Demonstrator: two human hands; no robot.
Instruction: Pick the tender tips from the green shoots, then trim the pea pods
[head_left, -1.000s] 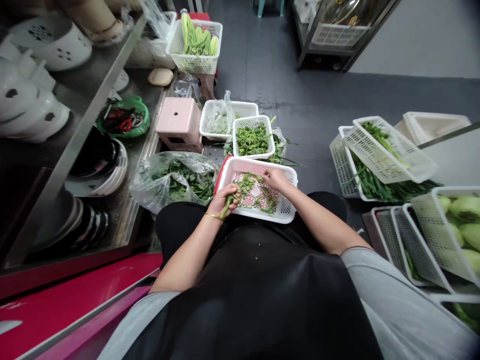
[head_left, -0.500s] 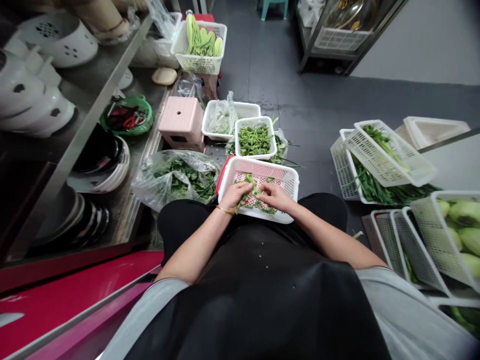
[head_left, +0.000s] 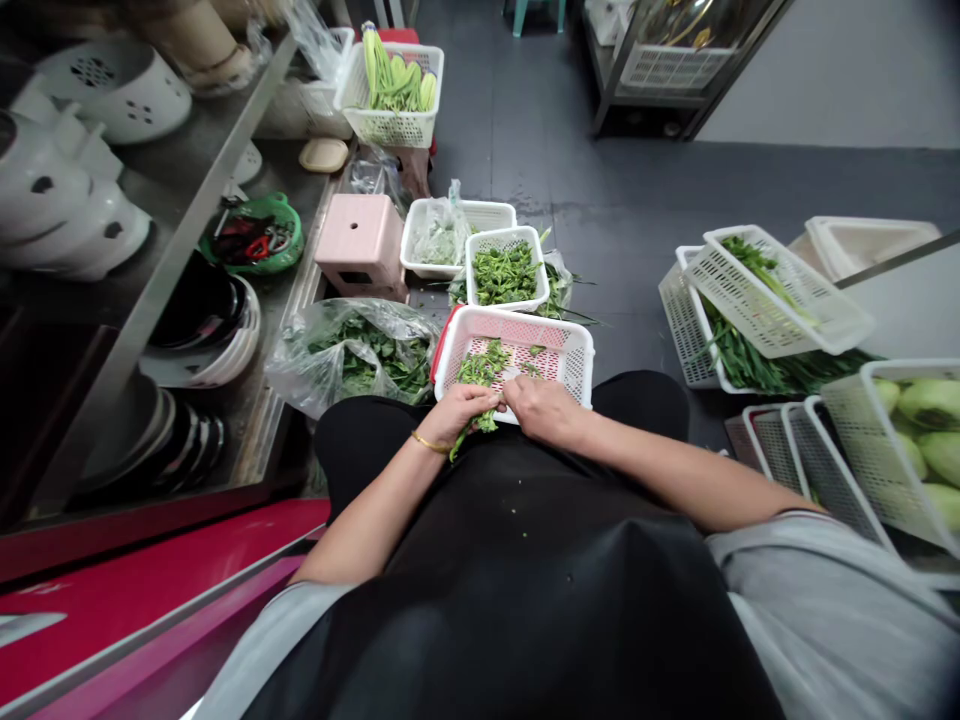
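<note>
My left hand point(head_left: 455, 412), with a gold bangle at the wrist, is closed around a leafy green stalk point(head_left: 480, 424) whose lower end hangs below the fingers. Touching it at the fingertips, my right hand point(head_left: 546, 408) is closed in a pinch, and what lies inside that pinch is too small to make out. Both hands are over the near rim of a white perforated basket point(head_left: 577, 345) on my lap. Green pieces point(head_left: 484, 362) lie at its left side, with a few scraps point(head_left: 535, 352) in the middle.
Beyond the lap basket stands a smaller white basket of cut greens point(head_left: 507, 275). A clear bag of leaves point(head_left: 360, 355) lies to the left, near a pink stool point(head_left: 360, 240). Baskets of long greens point(head_left: 780, 345) and pale round vegetables point(head_left: 934, 405) stand at the right. Metal shelving point(head_left: 191, 215) runs along the left.
Both hands have drawn back toward me, from inside the basket to its near rim, and closer together. More greens now show at the basket's left side.
</note>
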